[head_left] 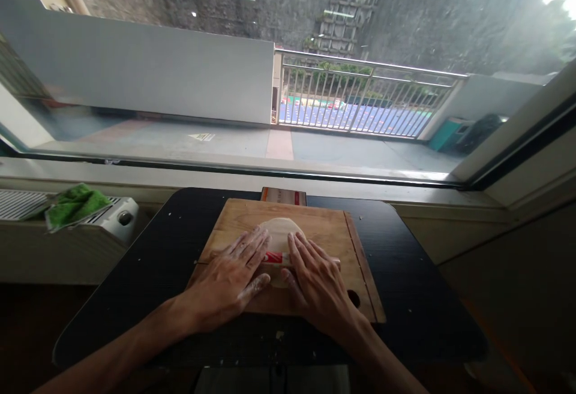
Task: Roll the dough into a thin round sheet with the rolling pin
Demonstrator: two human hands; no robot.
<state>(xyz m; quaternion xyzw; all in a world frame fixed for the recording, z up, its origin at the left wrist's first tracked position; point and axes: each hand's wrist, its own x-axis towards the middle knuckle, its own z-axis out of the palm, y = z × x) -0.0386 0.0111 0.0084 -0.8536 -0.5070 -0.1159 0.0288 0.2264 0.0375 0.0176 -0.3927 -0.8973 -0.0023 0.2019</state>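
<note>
- Left hand (229, 274) flat, palm down, fingers spread and pointing away, pressing on the left end of a rolling pin (275, 257); not wrapped around it.
- Right hand (315, 280) same posture on the right end of the pin: open palm on top, fingers extended, nothing clasped.
- Only a short stretch of the pin visible between the two hands: pale wood with a red band; rest hidden under the palms.
- Pin lying crosswise over a flat round of dough (281, 232), pale, spread out beyond the fingertips and partly covered by both hands.
- Dough sitting near the middle of a wooden cutting board (355, 250); round hole at the board's near right corner, just beside the right wrist.
- Flour traces on the left thumb.
- Board resting on a black table (405, 262), white crumbs scattered over the surface.
- Small box (283, 196) with red stripe at the far edge of the board, touching or just behind it, cannot tell which.
- Green cloth (74, 204) on a white appliance (119, 217) to the left, well apart from the board.
- Window (288, 70) straight ahead, metal railing (360, 97) outside.
</note>
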